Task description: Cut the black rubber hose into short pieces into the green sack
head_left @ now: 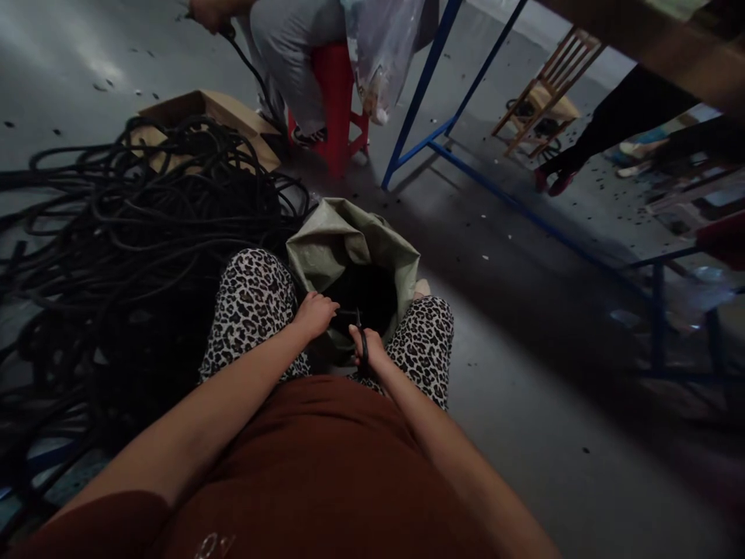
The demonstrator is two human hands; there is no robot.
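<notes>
My right hand (372, 347) grips a small pair of scissors (364, 341) with black handles, the blades pointing away from me over a sack. My left hand (316, 314) is closed at the sack's near left edge, its fingertips pressed together; whatever they hold is too small and dark to make out. The greenish woven sack (317, 252) stands between my knees with its mouth wide and its rim folded. Its inside is dark, so the contents cannot be told apart. A big tangle of black rubber-like cords or tubes (145, 210) lies beside my left leg.
An opened cardboard box (244, 120) sits behind the tangle. Ahead, a person in grey trousers (296, 46) sits on a red stool (334, 101) beside a hanging clear plastic bag (384, 54). A blue metal table frame (427, 144) and a wooden chair (550, 93) are to the right.
</notes>
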